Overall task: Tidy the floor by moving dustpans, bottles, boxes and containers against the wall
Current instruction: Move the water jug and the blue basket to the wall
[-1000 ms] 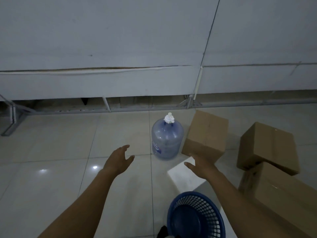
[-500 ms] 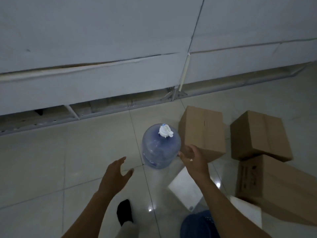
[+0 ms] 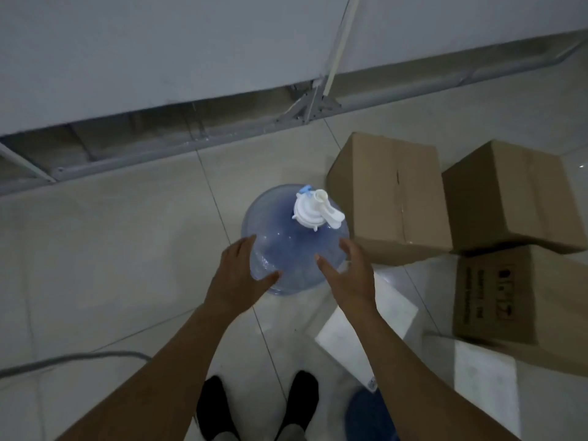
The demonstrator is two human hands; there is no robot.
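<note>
A big, see-through blue water bottle [image 3: 294, 246] with a white cap [image 3: 313, 210] stands upright on the floor [image 3: 127, 249] — just beside a cardboard box [image 3: 388, 198]. The left hand [image 3: 237, 275] and right hand [image 3: 348, 275], fingers spread, flank its shoulders — apparently touching.

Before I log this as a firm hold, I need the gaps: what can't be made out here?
Head view only.
Base of the water jug: hidden by its own body.
Left hand and right hand: palm contact with the jug is hidden by the hands' backs.
Blue basket: cut off by the bottom edge, partly behind the right forearm.
Print on the lower cardboard box: too blurred to read.
</note>
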